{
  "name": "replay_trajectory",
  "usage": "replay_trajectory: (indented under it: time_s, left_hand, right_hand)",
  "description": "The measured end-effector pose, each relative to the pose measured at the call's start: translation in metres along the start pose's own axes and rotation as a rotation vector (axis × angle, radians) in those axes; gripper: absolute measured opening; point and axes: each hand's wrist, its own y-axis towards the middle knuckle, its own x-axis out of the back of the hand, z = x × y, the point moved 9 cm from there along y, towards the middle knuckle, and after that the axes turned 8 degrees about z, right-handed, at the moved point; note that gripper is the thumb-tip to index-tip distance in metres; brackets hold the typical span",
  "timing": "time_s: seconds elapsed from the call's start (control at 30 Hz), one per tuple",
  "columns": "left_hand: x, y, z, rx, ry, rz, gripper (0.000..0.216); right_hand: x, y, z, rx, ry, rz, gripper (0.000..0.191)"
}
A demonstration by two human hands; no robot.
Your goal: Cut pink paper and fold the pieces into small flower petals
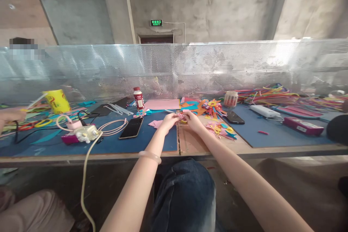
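Observation:
My left hand (pixel 169 122) and my right hand (pixel 193 121) meet over the middle of the table, fingers pinched on a small piece of pink paper (pixel 180 115). Its exact shape is partly hidden by the fingers. Beside my left hand lies a folded pink paper scrap (pixel 155 124). A multicoloured paper flower (pixel 212 108) rests beyond my right hand, with small cut paper scraps (pixel 221 130) nearer to me. Behind both hands is a pink paper sheet (pixel 162 104). Something yellow, partly covered, sits just below my fingers.
Left are a phone (pixel 131 128), a power strip (pixel 81 134) with cables, scissors (pixel 35 124), a yellow tub (pixel 57 101) and a bottle (pixel 138 98). Right are a jar (pixel 231 99), another phone (pixel 235 117) and a magenta box (pixel 303 126). A perforated metal screen (pixel 119 69) stands behind.

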Motion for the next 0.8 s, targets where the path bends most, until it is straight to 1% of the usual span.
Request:
replay_trajectory:
  time_s: [0.13, 0.27, 0.4, 0.47, 0.57, 0.8]
  left_hand:
    - [0.002, -0.001, 0.0, 0.008, -0.061, -0.031, 0.031]
    - [0.004, 0.0, -0.001, 0.015, -0.037, -0.045, 0.029]
    - [0.005, 0.0, -0.003, 0.023, -0.031, -0.058, 0.031]
    - [0.003, -0.001, -0.005, 0.01, -0.06, -0.043, 0.033]
    - [-0.001, -0.002, -0.009, -0.023, -0.104, -0.009, 0.03]
    - [-0.002, -0.002, -0.011, -0.089, -0.138, 0.031, 0.027]
  right_hand:
    - [0.001, 0.0, -0.003, -0.011, 0.089, 0.004, 0.02]
    - [0.003, -0.002, -0.004, -0.068, 0.201, 0.0, 0.017]
    - [0.003, -0.003, -0.003, -0.092, 0.239, 0.0, 0.014]
    - [0.002, -0.003, -0.003, -0.101, 0.258, 0.003, 0.013]
    - [0.003, -0.004, -0.002, -0.121, 0.294, 0.007, 0.014]
    - [0.006, -0.007, 0.001, -0.176, 0.369, -0.011, 0.015]
